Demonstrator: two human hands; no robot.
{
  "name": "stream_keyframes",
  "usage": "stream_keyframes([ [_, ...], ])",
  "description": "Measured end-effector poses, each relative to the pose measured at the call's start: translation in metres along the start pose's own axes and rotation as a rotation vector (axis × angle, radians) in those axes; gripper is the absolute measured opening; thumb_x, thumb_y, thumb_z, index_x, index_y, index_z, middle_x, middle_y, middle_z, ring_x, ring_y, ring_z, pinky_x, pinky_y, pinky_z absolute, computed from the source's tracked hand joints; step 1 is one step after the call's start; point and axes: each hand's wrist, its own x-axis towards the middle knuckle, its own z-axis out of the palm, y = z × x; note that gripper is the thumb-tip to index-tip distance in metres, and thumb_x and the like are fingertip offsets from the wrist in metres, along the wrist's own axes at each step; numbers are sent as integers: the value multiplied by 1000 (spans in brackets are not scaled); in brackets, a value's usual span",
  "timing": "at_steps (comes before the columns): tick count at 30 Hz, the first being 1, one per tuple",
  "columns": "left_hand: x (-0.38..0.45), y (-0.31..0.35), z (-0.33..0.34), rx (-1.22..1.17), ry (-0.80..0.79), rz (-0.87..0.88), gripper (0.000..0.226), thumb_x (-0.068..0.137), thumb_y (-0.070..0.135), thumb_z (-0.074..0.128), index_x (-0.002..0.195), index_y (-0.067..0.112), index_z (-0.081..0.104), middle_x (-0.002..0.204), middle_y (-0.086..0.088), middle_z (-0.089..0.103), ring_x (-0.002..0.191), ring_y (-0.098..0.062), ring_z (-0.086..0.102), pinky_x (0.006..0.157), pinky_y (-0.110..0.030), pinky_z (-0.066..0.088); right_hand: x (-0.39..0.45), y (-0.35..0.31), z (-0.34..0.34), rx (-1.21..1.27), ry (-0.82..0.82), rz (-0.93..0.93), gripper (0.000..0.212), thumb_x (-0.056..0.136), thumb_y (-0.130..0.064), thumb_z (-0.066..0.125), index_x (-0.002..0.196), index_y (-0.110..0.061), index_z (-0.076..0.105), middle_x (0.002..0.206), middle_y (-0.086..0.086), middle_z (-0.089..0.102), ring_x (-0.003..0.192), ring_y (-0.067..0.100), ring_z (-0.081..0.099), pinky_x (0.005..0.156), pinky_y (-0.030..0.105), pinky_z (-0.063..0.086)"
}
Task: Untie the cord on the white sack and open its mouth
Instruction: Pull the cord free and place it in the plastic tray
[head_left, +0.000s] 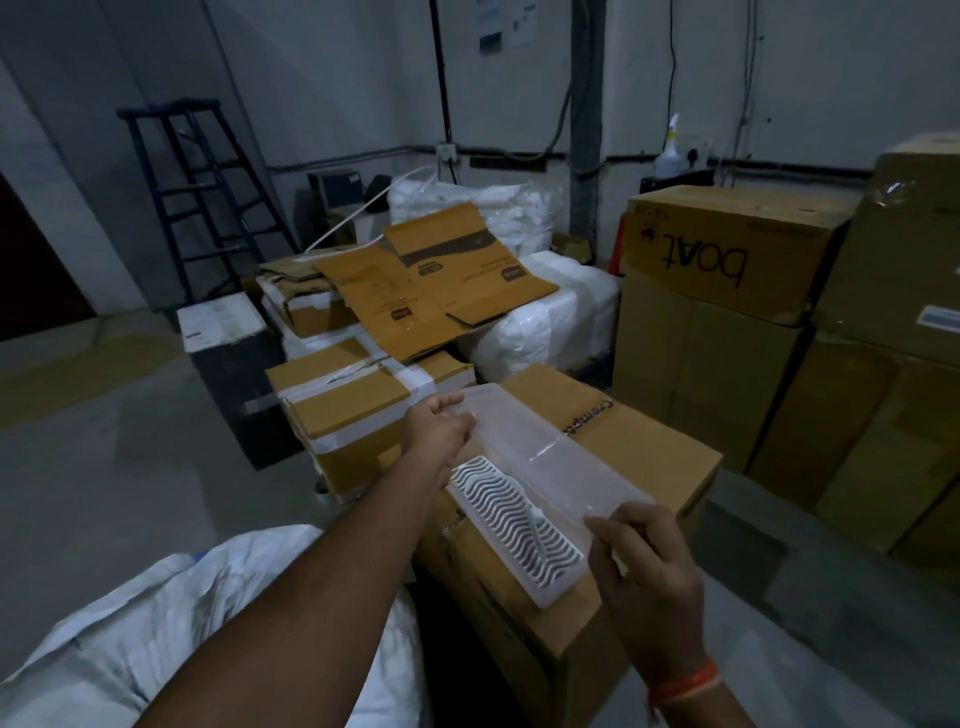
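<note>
- The brown carton (727, 249) at right reads "boAt", upside down; the carton (639, 447) under the hands shows part of "Crompton"
- Left hand (436, 426) grips the clear bag (540, 452) at its far end, right hand (644, 566) pinches the near end; a white ribbed tray (514, 525) sits inside
- White sack (156, 639) lies at lower left beside that carton's near corner, untouched
- Bare floor (104, 467) stretches left

Two hands are showing, the left hand (435, 427) and the right hand (644, 582), both gripping one clear plastic sleeve (545, 452) with one white ribbed tray (519, 530) inside, lying on the Crompton box (649, 457). Beside that box, to its left, one white sack (171, 623) is lying. Behind it, one flattened carton (436, 280) is resting. One dark ladder (202, 202) is standing far left of the box, and one spray bottle (670, 150) is standing far behind it
</note>
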Motion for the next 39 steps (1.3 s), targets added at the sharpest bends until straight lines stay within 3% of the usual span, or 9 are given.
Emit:
stream_keyframes([
  [3,-1,-2,-4,-68,-3,6,30,91,-2,73,114,17,68,112,-14,69,95,-26,69,70,-30,58,-9,-15,-3,167,-62,467,33,72,-9,87,96,-27,76,109,-4,50,87,6,60,75,15,54],
  [6,-1,-4,-10,-73,-4,52,34,91,-2,73,113,22,66,111,-11,66,99,-25,68,73,-31,60,-13,-36,-7,459,-102,878,28,77,-14,85,98,-30,76,115,-2,54,96,2,61,85,22,55],
  [9,-3,-9,-18,-58,-6,76,37,89,1,77,114,27,66,114,-7,65,100,-24,68,82,-37,61,-16,-48,-5,552,-44,1023,25,76,-15,85,90,-33,75,113,1,66,94,7,66,93,38,58],
  [13,-6,-13,-28,-40,4,120,45,86,1,79,121,24,65,113,2,60,103,-22,64,93,-46,61,-12,-60,-3,506,-21,1044,27,77,-17,85,85,-38,71,112,2,72,86,-4,62,93,38,58],
  [17,-4,-17,-40,64,17,143,67,84,2,81,144,17,54,144,-7,55,130,-30,56,105,-55,55,-10,-62,2,562,-27,1081,29,77,-13,84,102,-24,76,118,1,68,85,1,60,89,33,57],
  [21,2,-26,-48,222,5,159,85,86,11,82,158,17,37,155,-10,49,139,-32,51,111,-54,50,-16,-62,11,571,-52,1084,29,76,-10,85,101,-23,77,97,-9,64,77,-7,56,86,31,58],
  [26,12,-43,-51,404,-43,145,82,87,22,82,156,15,39,143,-19,60,127,-37,61,107,-54,52,-20,-62,21,490,-78,1061,30,75,-21,87,89,-42,70,102,-9,68,81,-2,64,88,40,61],
  [34,29,-64,-47,497,-51,127,82,79,32,88,150,15,49,141,-8,63,127,-30,62,106,-52,54,-25,-62,37,416,-74,1059,31,76,-25,85,93,-44,68,103,-7,61,72,-11,54,80,25,57],
  [39,32,-66,-39,524,-36,128,77,81,30,87,148,13,52,142,-11,61,128,-30,60,106,-45,54,-26,-55,40,285,-143,975,28,77,-22,84,100,-34,74,99,-3,54,66,-8,53,66,6,38],
])
